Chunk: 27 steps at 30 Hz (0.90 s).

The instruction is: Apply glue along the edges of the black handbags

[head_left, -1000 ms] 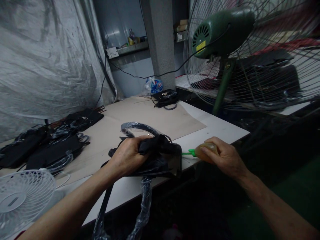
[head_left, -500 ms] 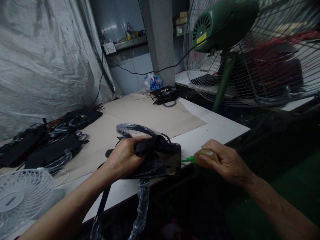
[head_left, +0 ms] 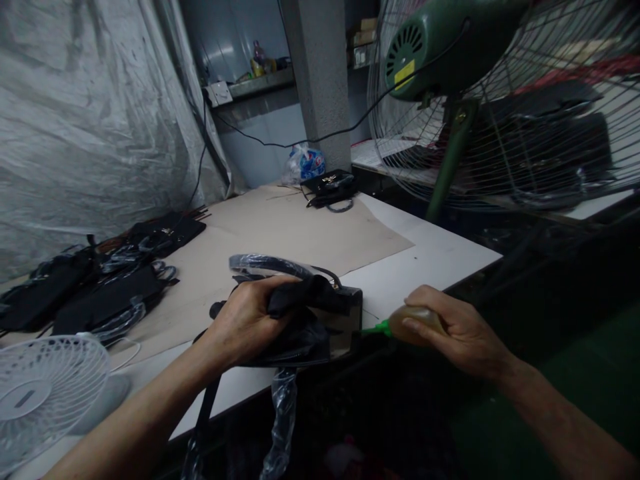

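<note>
My left hand (head_left: 250,320) is closed on the folded black cloth of a black handbag (head_left: 300,340), which lies on its side at the table's front edge. One plastic-wrapped handle arches over the bag's far side; another hangs below the edge. The bag's tan inner side shows at its right end. In my right hand (head_left: 457,330) is a squeeze bottle (head_left: 413,325) of amber liquid, probably glue, with my fingers wrapped round it. Its green nozzle (head_left: 376,329) points left, its tip at the bag's right edge; whether it touches I cannot tell.
Several black handbags (head_left: 107,297) lie at the left on brown paper (head_left: 280,227) spread over the white table (head_left: 440,247). Another handbag (head_left: 330,190) lies at the back. A small white fan (head_left: 45,400) stands front left, a big green fan (head_left: 440,60) at the right.
The bottle and my right hand have moved slightly down, with the nozzle lower along the bag's right edge. My left hand still grips the bag, which has shifted only a little.
</note>
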### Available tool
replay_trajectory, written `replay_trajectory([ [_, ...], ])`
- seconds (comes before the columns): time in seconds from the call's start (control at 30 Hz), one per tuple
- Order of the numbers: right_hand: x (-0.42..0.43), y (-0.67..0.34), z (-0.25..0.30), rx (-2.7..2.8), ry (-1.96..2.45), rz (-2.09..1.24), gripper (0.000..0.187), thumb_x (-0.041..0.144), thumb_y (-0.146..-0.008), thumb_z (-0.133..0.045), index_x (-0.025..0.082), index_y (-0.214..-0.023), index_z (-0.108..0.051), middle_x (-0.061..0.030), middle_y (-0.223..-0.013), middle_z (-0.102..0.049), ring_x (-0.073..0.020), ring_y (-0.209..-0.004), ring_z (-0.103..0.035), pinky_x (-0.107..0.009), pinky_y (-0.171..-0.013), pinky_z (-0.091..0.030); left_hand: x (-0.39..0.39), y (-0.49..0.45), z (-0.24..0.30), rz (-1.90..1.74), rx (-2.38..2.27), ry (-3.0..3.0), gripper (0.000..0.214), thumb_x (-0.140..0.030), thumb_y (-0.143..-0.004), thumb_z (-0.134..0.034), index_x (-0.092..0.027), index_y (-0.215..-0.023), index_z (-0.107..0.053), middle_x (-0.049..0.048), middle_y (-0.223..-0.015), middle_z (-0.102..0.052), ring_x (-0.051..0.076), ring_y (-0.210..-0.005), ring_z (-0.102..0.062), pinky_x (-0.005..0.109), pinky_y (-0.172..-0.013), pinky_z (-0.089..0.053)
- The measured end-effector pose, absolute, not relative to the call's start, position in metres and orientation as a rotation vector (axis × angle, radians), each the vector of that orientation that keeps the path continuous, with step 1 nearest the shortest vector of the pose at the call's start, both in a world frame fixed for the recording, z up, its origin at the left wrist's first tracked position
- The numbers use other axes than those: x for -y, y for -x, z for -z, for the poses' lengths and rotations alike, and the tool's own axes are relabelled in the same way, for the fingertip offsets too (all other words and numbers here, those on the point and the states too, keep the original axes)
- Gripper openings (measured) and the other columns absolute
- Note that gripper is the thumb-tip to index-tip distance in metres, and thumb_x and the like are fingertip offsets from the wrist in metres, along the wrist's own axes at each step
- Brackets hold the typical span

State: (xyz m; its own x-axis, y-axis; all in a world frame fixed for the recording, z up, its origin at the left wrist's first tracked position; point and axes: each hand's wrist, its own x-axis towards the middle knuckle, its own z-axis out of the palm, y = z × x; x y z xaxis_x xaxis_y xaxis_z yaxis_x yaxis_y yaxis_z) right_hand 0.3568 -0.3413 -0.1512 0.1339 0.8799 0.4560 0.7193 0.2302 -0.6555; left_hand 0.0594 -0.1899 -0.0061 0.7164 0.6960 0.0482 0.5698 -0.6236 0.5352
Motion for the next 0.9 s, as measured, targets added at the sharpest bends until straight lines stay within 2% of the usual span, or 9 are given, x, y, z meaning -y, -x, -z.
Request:
replay_trajectory([
  [0.17, 0.347, -0.351, 0.150, 1.605, 1.491, -0.172, 0.017, 0.039, -0.100, -0.061, 0.024, -0.093, -0.064, -0.0014, -0.081, -0.064, -0.0175, -0.069, -0.061, -0.030, -0.062, -0.048, 0.194, -0.057, 0.003, -0.297, -1.008, -2.422, 0.029, -0.031, -0.089, -0.064, -0.024, -0.113, -0.078, 0.0006, -0.088, -0.079, 0.019, -0.075, -0.070, 0.032, -0.076, -0.055],
  [0.3, 0.351, -0.346, 0.149, 1.608, 1.500, -0.129, 0.013, 0.037, -0.101, -0.061, 0.025, -0.097, -0.064, -0.0007, -0.084, -0.064, -0.0175, -0.070, -0.062, -0.030, -0.063, -0.048, 0.199, -0.054, 0.003, -0.246, -0.984, -2.393, 0.019, -0.031, -0.091, -0.064, -0.022, -0.095, -0.079, -0.0021, -0.080, -0.075, 0.017, -0.073, -0.067, 0.028, -0.070, -0.052],
  [0.5, 0.353, -0.341, 0.150, 1.575, 1.531, -0.133, 0.011, 0.034, -0.100, -0.061, 0.025, -0.095, -0.064, 0.0004, -0.083, -0.064, -0.0165, -0.070, -0.062, -0.029, -0.063, -0.048, 0.204, -0.046, 0.009, -0.256, -0.963, -2.382, 0.022, -0.033, -0.089, -0.063, -0.020, -0.076, -0.075, -0.0031, -0.071, -0.069, 0.015, -0.068, -0.062, 0.025, -0.060, -0.047],
  [0.63, 0.356, -0.340, 0.150, 1.507, 1.539, -0.051, 0.008, 0.032, -0.099, -0.063, 0.024, -0.099, -0.064, -0.0001, -0.086, -0.065, -0.0171, -0.073, -0.063, -0.030, -0.066, -0.050, 0.207, -0.040, 0.014, -0.277, -0.967, -2.384, 0.022, -0.037, -0.090, -0.065, -0.021, -0.088, -0.080, -0.0010, -0.078, -0.074, 0.018, -0.074, -0.066, 0.028, -0.065, -0.052],
  [0.77, 0.361, -0.333, 0.151, 1.542, 1.506, -0.065, 0.007, 0.032, -0.100, -0.063, 0.025, -0.102, -0.064, -0.0002, -0.086, -0.065, -0.0175, -0.072, -0.064, -0.029, -0.065, -0.051, 0.211, -0.033, 0.020, -0.284, -0.943, -2.369, 0.021, -0.037, -0.091, -0.065, -0.023, -0.092, -0.081, 0.0008, -0.088, -0.079, 0.021, -0.082, -0.070, 0.037, -0.081, -0.059],
  [0.9, 0.366, -0.326, 0.154, 1.560, 1.500, 0.041, 0.006, 0.027, -0.100, -0.062, 0.025, -0.106, -0.062, -0.0023, -0.092, -0.066, -0.0183, -0.077, -0.066, -0.029, -0.067, -0.052, 0.214, -0.024, 0.028, -0.336, -0.982, -2.376, 0.030, -0.043, -0.091, -0.067, -0.026, -0.113, -0.079, 0.0041, -0.109, -0.081, 0.026, -0.098, -0.074, 0.046, -0.094, -0.061],
])
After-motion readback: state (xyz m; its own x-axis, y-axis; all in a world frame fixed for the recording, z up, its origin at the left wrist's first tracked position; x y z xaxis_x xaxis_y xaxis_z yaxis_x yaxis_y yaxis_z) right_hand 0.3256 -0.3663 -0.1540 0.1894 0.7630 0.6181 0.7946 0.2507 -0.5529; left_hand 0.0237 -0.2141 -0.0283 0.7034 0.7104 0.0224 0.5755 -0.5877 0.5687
